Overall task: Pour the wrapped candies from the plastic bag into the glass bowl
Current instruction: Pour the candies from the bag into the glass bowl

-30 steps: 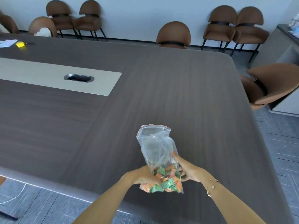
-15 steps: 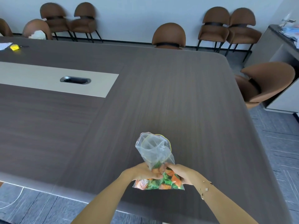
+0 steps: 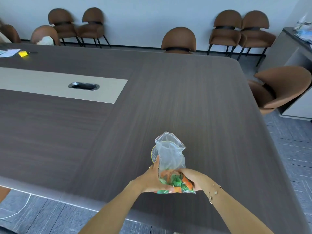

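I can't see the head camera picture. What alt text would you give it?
Two bare hands, left and right, hold a clear plastic bag upright, with orange and green wrapped candies at its bottom. Behind it, a glass bowl partly shows on a dark wooden table with brown chairs beyond.

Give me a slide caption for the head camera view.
Both hands, left and right, hold a plastic bag of wrapped candies above a grey table.

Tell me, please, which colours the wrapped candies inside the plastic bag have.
Green and orange. The head view shows the candies at the plastic bag's bottom.
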A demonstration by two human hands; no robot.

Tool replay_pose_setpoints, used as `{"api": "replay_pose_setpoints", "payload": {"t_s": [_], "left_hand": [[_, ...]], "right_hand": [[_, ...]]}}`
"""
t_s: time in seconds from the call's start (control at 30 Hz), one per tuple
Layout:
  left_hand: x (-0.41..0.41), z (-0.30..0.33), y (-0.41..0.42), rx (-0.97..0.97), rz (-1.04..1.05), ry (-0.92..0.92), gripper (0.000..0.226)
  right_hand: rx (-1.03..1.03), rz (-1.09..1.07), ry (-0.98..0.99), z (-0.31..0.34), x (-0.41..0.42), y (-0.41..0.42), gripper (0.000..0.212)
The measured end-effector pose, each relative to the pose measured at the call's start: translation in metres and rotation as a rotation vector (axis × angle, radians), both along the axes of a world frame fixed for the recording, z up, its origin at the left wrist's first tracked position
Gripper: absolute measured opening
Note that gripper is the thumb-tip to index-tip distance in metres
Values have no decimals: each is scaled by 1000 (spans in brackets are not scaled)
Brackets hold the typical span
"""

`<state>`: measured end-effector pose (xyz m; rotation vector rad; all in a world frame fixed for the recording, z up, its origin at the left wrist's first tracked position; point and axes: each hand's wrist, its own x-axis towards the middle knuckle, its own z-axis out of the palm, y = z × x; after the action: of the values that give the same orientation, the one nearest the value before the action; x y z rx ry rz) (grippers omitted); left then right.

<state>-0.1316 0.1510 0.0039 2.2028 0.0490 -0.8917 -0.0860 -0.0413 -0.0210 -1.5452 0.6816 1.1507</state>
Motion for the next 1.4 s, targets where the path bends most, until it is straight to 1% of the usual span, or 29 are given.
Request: {"api": "replay_pose_setpoints", "payload": {"t_s": [0.07, 0.17, 0.3, 0.4, 0.53, 0.67, 0.73, 0.83, 0.9, 1.0, 1.07, 1.13, 1.23, 1.27, 1.33, 1.37, 1.4], "left_hand": [[-3, 4, 0, 19, -10, -1, 151], [-8, 8, -1, 26, -70, -25, 146], [-11, 7, 0, 62, -131, -113, 147], [-13, 6, 1, 87, -146, -167, 143], [-18, 2, 0, 69, -129, -224, 139], [-24, 0, -3, 47, -130, -210, 119], [-25, 3, -6, 48, -101, -219, 109], [-20, 11, -9, 86, -35, -257, 84], [-13, 16, -9, 86, -10, -234, 68], [-4, 23, -10, 62, -21, -227, 42], [1, 28, -12, 65, -33, -247, 31], [6, 32, -11, 84, -60, -257, 28], [13, 33, -8, 146, -94, -276, 39], [15, 33, -7, 180, -121, -295, 41], [17, 35, -8, 255, -167, -334, 41], [18, 37, -8, 283, -173, -348, 40], [19, 37, -8, 302, -173, -352, 40]], "right_hand": [[-22, 11, 4, -2, 1, 2, 35], [-48, 30, 2, 2, 2, 5, 36], [-120, 75, -31, 8, 3, 10, 33], [-166, 129, -41, 11, 4, 14, 37], [-187, 174, -50, 20, 3, 15, 39], [-194, 210, -44, 10, 1, 9, 45], [-185, 191, -63, 14, 0, 8, 37], [-153, 102, -83, 33, -3, 8, 27], [-103, 57, -79, 41, -3, 5, 22], [-64, 36, -101, 49, -3, 1, 25], [-42, 9, -119, 52, -2, 1, 30], [-12, -16, -134, 54, 0, 2, 42], [-47, -41, -220, 55, 3, 2, 56], [-77, -17, -263, 58, 3, 4, 56], [-168, 75, -393, 60, 6, 7, 41], [-210, 136, -450, 65, 5, 8, 39], [-235, 184, -501, 73, 3, 10, 44]]}}
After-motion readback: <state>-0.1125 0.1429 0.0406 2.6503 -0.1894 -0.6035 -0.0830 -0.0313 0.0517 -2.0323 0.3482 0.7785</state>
